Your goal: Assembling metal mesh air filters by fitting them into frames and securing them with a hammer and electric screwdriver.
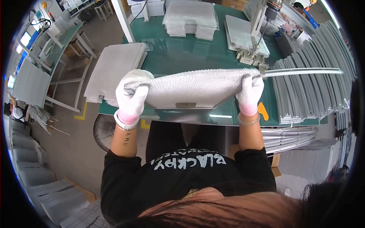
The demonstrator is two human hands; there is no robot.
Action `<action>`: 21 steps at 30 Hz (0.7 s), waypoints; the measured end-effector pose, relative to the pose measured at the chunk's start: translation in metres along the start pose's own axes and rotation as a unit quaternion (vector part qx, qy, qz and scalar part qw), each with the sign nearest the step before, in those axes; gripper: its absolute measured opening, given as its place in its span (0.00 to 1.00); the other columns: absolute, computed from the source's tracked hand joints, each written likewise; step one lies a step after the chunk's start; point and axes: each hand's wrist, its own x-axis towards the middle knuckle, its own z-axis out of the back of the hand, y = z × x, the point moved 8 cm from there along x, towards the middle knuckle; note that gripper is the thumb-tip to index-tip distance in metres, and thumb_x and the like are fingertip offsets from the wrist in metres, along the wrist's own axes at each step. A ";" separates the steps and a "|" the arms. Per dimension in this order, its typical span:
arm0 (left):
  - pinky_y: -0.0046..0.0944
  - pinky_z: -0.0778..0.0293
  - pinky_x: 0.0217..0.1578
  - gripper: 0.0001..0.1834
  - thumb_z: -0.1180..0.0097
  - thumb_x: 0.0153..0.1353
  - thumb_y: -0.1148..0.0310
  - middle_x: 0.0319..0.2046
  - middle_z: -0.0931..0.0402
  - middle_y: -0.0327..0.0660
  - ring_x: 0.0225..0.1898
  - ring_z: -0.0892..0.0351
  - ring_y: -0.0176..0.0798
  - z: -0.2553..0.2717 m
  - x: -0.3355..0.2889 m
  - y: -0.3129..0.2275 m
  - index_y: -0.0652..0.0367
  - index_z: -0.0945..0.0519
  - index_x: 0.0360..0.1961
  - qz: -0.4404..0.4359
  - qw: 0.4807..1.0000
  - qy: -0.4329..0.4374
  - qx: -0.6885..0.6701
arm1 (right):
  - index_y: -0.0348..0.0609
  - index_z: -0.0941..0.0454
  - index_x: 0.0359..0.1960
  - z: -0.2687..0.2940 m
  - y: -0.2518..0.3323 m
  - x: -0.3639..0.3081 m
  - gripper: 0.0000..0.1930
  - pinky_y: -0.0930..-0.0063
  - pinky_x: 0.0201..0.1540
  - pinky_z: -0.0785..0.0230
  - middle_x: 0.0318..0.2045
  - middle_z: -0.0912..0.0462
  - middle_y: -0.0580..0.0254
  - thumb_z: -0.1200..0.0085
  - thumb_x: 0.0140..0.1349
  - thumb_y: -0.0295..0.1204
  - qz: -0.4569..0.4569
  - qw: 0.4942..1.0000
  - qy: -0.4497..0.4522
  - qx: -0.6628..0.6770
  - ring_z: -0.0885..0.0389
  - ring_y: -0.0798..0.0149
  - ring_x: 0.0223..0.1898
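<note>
I hold a silvery mesh panel (194,87) up in front of me, tilted, above the near edge of the green table. My left hand (133,89), in a white glove, is closed around the panel's left edge, thumb on the near face. The gloved right hand (251,91) grips its right end. A long, thin metal strip (304,72) runs rightward from beside the right fingers; whether they also hold it I cannot tell. A small dark slot-shaped plate (186,105) shows at the panel's lower edge. An orange-handled tool (263,111) lies just right of my right wrist.
Sheet stacks lie at the table's left (114,68), back (190,17) and back right (241,30). A metal fixture (251,59) stands below an upright post. Many grey framed panels (311,79) lean along the right side. A floor fan (103,133) is below the left edge.
</note>
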 end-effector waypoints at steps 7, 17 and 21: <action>0.44 0.26 0.39 0.11 0.40 0.62 0.65 0.31 0.24 0.45 0.33 0.25 0.42 -0.005 -0.003 0.007 0.63 0.24 0.33 -0.031 0.982 0.117 -0.147 | 0.37 0.28 0.38 -0.018 0.028 -0.013 0.15 0.70 0.42 0.30 0.33 0.20 0.55 0.44 0.67 0.39 0.081 0.994 0.077 -0.004 0.23 0.64 0.35; 0.46 0.64 0.72 0.45 0.54 0.66 0.40 0.74 0.56 0.51 0.76 0.62 0.48 -0.076 -0.144 0.119 0.60 0.49 0.73 0.246 0.694 0.676 0.008 | 0.41 0.26 0.30 -0.005 0.075 -0.121 0.07 0.62 0.34 0.23 0.30 0.15 0.55 0.46 0.57 0.32 0.184 0.917 0.355 0.010 0.15 0.55 0.31; 0.46 0.67 0.73 0.45 0.54 0.67 0.41 0.75 0.59 0.51 0.76 0.65 0.49 -0.079 -0.149 0.125 0.60 0.52 0.74 0.244 0.676 0.695 0.001 | 0.40 0.26 0.29 -0.007 0.082 -0.132 0.07 0.61 0.34 0.24 0.31 0.15 0.55 0.45 0.54 0.30 0.195 0.941 0.277 0.028 0.15 0.53 0.32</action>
